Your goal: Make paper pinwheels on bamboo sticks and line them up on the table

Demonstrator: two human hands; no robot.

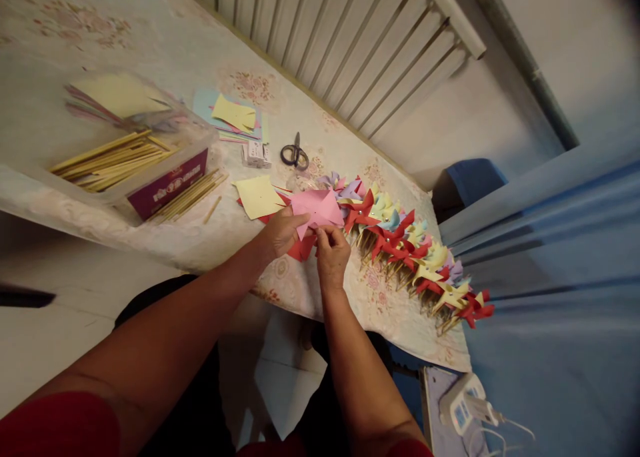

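Left hand (281, 233) has its fingers pinching the pink paper (323, 207) at its left side, right hand (333, 253) fingers gripping the near edge. Yellow sheet's (259, 197) just left of the fingers, scissors (295, 157) out beyond them, and loads of pinwheels (400, 243) off to their right.

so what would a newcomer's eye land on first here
Most likely the long cluster of colourful pinwheels along the right part of the table. Next, the pink paper near the centre, held by the left grip and right grip. Then the box of yellowish sticks at left.
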